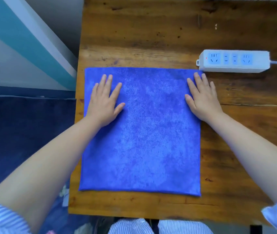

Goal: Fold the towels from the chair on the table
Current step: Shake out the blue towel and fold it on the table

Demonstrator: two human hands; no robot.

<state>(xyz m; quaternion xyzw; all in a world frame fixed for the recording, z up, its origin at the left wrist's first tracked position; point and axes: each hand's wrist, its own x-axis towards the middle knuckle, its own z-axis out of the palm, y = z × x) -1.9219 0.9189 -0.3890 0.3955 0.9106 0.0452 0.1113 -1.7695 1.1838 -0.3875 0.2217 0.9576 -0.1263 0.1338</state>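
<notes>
Towel, blue, folded flat into squarish shape: lies on wooden tabletop, toward its left edge. Left hand: grip wide, fingers straight and spread, palm flat on towel's far left part. Right hand: grip wide, fingers straight, pressing towel's far right edge. Power strip, white: on tabletop just beyond towel's far right corner.

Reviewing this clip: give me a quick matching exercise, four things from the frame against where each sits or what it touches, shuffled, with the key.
Things:
1. left hand
2. right hand
3. power strip
4. towel

Places:
A. at the towel's far right corner
B. flat on the towel's left part
C. spread flat on the table
D. flat on the towel's right edge

Pairs: 1-B, 2-D, 3-A, 4-C
</notes>
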